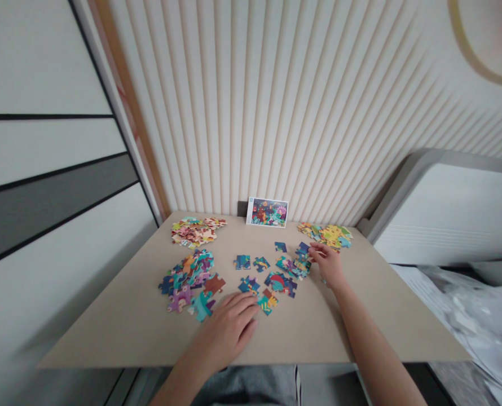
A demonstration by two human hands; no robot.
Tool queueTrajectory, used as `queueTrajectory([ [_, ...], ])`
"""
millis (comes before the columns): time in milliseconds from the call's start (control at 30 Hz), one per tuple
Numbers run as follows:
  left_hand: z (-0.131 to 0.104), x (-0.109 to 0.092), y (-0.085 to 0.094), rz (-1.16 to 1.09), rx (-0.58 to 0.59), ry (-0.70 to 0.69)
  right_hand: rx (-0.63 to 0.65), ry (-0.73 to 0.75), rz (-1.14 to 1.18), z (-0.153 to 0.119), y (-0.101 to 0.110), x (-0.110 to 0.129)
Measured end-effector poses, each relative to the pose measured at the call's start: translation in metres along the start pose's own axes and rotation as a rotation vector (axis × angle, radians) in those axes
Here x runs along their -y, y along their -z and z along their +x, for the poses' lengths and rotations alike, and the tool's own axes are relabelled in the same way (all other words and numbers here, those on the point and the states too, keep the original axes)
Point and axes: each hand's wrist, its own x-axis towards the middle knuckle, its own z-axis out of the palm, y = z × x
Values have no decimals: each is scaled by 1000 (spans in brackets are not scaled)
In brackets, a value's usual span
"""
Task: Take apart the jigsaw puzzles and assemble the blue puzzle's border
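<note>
My right hand [326, 261] reaches to the right side of the loose group, its fingertips pinched at the edge of a dark blue puzzle piece [303, 248]. Just below that lies a colourful cluster of pieces [294, 266]. Palm down near the table's front, my left hand [234, 322] has its fingers stretched out and holds nothing. Its fingertips are beside a blue piece [248, 285] and a yellow-teal piece [268, 303]. Between the hands are pieces with a red curved shape [278, 282]. Single pieces [242, 262] lie farther back.
A mixed pile of purple and teal pieces [189, 273] lies on the left of the beige table [141, 332]. Behind it sits a pinkish pile [196, 231]; a yellow pile [331, 235] is at back right. A picture card [267, 212] leans at the ribbed wall [234, 113].
</note>
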Motion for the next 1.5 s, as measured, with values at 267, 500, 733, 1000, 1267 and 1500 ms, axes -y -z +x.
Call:
queueTrajectory([
  [267,0,1,-2,-1,-15,-26,-9,-24,-61,1,6,-8],
  [500,0,1,-2,4,5,-21,224,171,-341,-7,-5,3],
  [733,1,0,0,-31,-9,-14,406,175,-616,-6,21,4],
  [1000,-1,-6,4,-87,11,-101,268,158,-421,-2,30,4],
  [1267,-2,-7,6,-85,26,-86,280,57,-96,-12,20,28],
  [1500,-1,-7,8,-98,29,-84,776,-81,-101,-52,20,68],
])
